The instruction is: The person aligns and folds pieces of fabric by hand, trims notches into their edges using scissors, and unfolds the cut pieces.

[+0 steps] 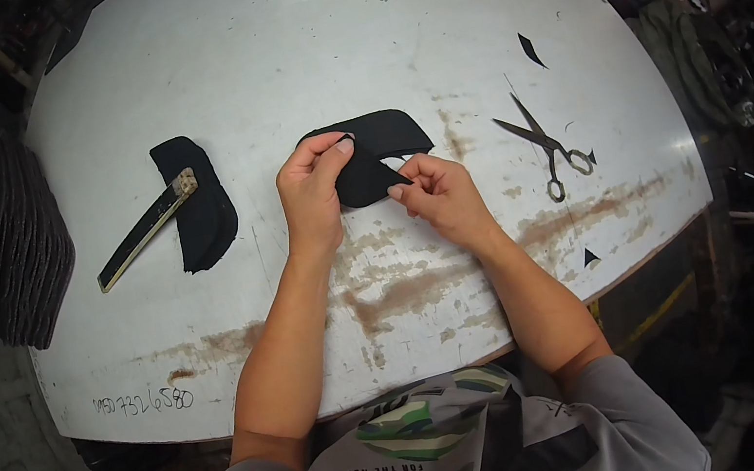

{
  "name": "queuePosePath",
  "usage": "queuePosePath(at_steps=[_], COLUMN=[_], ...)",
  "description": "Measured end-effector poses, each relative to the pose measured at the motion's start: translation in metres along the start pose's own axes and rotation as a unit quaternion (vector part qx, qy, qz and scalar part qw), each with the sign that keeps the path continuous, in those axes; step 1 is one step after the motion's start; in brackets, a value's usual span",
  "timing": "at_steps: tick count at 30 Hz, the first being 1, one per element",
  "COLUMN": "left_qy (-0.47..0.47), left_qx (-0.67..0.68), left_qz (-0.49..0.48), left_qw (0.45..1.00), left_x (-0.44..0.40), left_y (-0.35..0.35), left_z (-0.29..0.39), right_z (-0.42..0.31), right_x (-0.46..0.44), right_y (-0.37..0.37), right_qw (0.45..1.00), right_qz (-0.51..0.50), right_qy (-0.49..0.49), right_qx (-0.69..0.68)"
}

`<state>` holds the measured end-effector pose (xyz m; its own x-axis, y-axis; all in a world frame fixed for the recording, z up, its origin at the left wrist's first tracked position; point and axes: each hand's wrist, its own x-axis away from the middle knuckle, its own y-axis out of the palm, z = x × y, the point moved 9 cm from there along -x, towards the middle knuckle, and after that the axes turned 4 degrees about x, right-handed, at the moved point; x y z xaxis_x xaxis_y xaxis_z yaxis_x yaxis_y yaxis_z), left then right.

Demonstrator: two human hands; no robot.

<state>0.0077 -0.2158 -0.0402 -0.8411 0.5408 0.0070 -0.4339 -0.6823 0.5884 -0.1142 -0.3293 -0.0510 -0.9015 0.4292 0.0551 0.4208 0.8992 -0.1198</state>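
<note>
A curved piece of black fabric [380,127] lies in front of me at the middle of the white table, with part of it folded over. My left hand [316,191] pinches the folded part near its upper edge between thumb and fingers. At the lower right, my right hand [445,200] grips a pointed corner of the same fabric. The far strip of the piece rests on the tabletop, and a small gap shows between it and the folded part. Fingers hide some of the edges.
Left of my hands, a long narrow tool [145,233], perhaps a stapler, rests on stacked black fabric pieces [211,198]. Open scissors [545,145] lie right, near black scraps [531,51]. A dark ribbed stack [12,234] stands beyond the left edge of the stained white table [270,55].
</note>
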Motion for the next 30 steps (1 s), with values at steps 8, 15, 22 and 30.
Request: queuePosePath(at_steps=[8, 15, 22, 30], left_qy=[-0.011, -0.018, -0.021, -0.014], left_qx=[0.013, 0.012, 0.001, -0.026], left_qz=[0.000, 0.006, 0.000, -0.021], left_qw=[1.000, 1.000, 1.000, 0.999], left_x=[-0.001, -0.001, -0.001, 0.002], left_y=[-0.001, -0.002, -0.002, 0.004], left_z=[-0.004, -0.003, -0.004, -0.004], right_z=[-0.001, -0.004, -0.002, -0.044], right_x=[0.001, 0.001, 0.003, 0.020], right_y=[0.003, 0.003, 0.000, -0.076], right_qw=[1.000, 0.999, 0.997, 0.921], right_qz=[-0.004, 0.000, 0.003, 0.177], right_qy=[0.015, 0.011, 0.012, -0.062], right_qx=[0.022, 0.033, 0.078, 0.341])
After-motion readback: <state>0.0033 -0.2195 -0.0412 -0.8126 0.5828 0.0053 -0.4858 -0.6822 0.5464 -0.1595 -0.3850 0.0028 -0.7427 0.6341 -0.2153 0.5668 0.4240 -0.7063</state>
